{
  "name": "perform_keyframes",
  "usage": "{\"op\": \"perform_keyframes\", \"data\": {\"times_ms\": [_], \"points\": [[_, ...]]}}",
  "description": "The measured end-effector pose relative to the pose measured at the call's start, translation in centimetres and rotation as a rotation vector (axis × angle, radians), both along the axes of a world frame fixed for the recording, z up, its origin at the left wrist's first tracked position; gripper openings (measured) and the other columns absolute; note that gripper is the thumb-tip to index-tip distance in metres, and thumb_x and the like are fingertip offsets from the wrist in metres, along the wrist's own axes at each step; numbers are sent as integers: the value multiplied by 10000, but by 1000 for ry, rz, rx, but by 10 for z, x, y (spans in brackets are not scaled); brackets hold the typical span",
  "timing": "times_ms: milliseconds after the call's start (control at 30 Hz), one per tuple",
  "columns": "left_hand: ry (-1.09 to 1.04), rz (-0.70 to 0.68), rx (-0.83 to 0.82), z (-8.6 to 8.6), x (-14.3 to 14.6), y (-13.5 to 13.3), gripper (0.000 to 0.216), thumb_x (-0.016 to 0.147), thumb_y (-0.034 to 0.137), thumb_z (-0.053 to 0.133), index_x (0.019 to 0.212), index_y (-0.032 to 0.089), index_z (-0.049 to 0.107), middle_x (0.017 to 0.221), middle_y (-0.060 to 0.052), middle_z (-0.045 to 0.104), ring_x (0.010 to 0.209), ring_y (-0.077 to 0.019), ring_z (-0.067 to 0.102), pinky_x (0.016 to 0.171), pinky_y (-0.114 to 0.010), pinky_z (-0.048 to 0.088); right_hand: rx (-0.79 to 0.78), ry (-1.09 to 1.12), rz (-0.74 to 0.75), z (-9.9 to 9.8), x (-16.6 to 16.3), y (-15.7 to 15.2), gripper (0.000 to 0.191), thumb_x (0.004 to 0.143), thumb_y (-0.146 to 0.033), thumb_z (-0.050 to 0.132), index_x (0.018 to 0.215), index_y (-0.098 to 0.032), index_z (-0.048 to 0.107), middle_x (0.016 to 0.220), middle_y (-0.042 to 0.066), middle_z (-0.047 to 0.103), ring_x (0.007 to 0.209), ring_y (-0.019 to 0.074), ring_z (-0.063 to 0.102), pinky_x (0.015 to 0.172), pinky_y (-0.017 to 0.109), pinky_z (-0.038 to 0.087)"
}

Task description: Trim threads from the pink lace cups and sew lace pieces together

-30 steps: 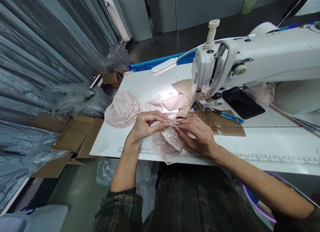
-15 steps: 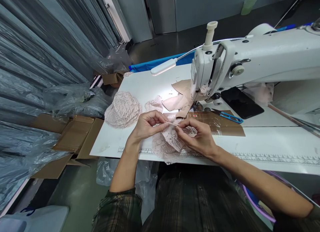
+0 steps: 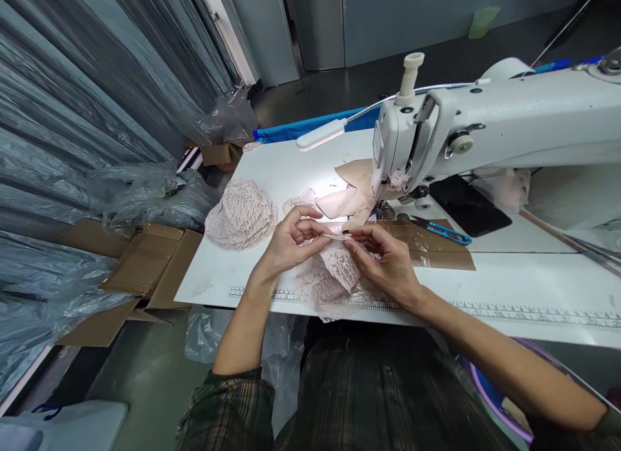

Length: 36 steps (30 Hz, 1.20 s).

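Note:
A pale pink lace piece [image 3: 334,273] hangs from both hands, its lower part resting on the table's front edge over a printed ruler. My left hand [image 3: 295,241] pinches the upper edge of the lace between thumb and fingers. Close by on the right, my right hand [image 3: 383,260] grips the same edge, fingertips pressed together. Just beyond the hands stands the white sewing machine [image 3: 402,147], its needle area partly hidden. Beige and pink fabric pieces [image 3: 347,192] lie beside the machine head, near another bit of lace [image 3: 301,198].
A stack of lace pieces [image 3: 242,215] sits on the table's left. Blue-handled snips [image 3: 444,231] and a black phone [image 3: 469,205] lie right of the needle. A lamp [image 3: 320,135] reaches over the table. Cardboard boxes [image 3: 145,263] stand on the floor at left.
My fingers have shifted along the lace edge, and my hands have drawn slightly closer together. The view has tilted slightly; both hands keep hold of the lace.

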<state>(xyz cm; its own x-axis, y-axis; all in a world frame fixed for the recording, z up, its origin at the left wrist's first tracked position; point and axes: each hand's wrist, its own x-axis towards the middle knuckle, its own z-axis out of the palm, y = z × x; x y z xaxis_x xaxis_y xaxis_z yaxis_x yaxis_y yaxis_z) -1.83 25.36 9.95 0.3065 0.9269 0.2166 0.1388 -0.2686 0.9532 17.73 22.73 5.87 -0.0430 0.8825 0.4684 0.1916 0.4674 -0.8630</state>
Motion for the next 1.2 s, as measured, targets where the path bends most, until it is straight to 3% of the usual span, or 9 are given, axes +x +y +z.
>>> {"op": "perform_keyframes", "data": {"times_ms": [233, 533, 667, 800, 1000, 1067, 1133, 1200], "points": [[30, 82, 45, -1, 3, -1, 394, 796, 324, 770, 1091, 159, 568, 926, -102, 780, 800, -180, 747, 689, -255, 597, 63, -90, -39, 8, 3, 3, 112, 890, -259, 609, 915, -206, 705, 866, 64, 751, 749, 196, 689, 708, 341, 563], [47, 143, 246, -9, 2, 2, 409, 793, 329, 769, 1115, 167, 576, 916, -83, 782, 838, -178, 752, 755, -273, 605, 155, -174, -49, 8, 2, 3, 99, 916, -225, 556, 916, -222, 655, 846, 56, 722, 750, 192, 668, 694, 322, 534], [71, 138, 266, -8, 2, 1, 379, 796, 296, 769, 1105, 168, 592, 898, -76, 784, 828, -175, 751, 744, -272, 602, 121, -202, -30, 10, 3, 3, 78, 923, -220, 541, 918, -206, 618, 832, 51, 698, 731, 179, 646, 682, 310, 514], [5, 136, 149, -5, 4, 0, 408, 780, 312, 782, 1113, 171, 594, 896, -79, 780, 830, -180, 745, 744, -270, 588, -17, -122, 54, 11, 3, 4, 90, 925, -288, 560, 898, -204, 578, 782, 29, 659, 683, 154, 619, 650, 283, 498], [-101, -10, -270, 1, -2, -7, 695, 665, 395, 858, 1240, 158, 547, 939, -94, 750, 814, -187, 721, 679, -247, 551, -327, 221, 211, 21, -1, 10, 303, 855, -475, 646, 835, -183, 568, 704, 5, 619, 592, 112, 567, 514, 218, 432], [-18, -79, -392, 2, -9, -16, 555, 649, 381, 866, 1095, 140, 641, 830, -57, 729, 765, -187, 702, 640, -246, 532, -420, 307, 227, 29, -2, 13, 385, 790, -542, 691, 801, -179, 564, 626, -21, 580, 525, 93, 507, 475, 207, 390], [49, -105, -457, 2, -17, -27, 333, 677, 376, 843, 828, 125, 685, 699, -20, 679, 690, -168, 668, 606, -237, 503, -502, 356, 241, 36, -3, 15, 438, 736, -579, 723, 793, -175, 564, 585, -39, 550, 490, 78, 460, 457, 200, 358], [5, -62, -467, 3, -24, -36, 308, 693, 392, 826, 734, 124, 679, 670, -12, 661, 682, -160, 652, 627, -241, 497, -563, 376, 251, 41, -5, 16, 467, 696, -589, 751, 796, -170, 572, 582, -45, 543, 485, 70, 444, 455, 197, 348]]}}
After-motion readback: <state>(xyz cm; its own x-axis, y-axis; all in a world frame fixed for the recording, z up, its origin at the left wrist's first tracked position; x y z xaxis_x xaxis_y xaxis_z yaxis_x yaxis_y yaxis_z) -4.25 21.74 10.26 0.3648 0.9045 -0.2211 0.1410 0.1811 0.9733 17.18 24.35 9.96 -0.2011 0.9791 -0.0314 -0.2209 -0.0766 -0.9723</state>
